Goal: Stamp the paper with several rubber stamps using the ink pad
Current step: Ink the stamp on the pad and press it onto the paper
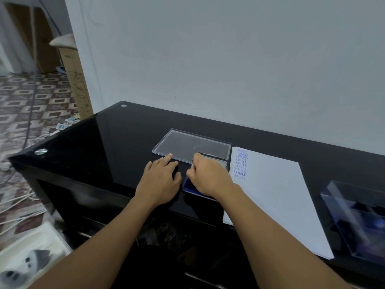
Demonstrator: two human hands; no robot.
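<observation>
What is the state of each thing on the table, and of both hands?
ink pad: open, blue surface showing.
clear lid: off, flat on the table.
paper: flat, a column of blue prints at its far left.
clear box: blurred, dark things inside.
left hand: fingers relaxed, resting on the table.
right hand: curled round a mostly hidden stamp, on the ink pad.

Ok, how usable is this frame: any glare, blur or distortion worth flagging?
Head view: dim, bluish light; the glossy table mirrors the wall as a pale sheen; wide-angle bending curves its edges; the clear box at right is smeared, while the words on the paper are legible; the right hand covers most of the ink pad.
</observation>
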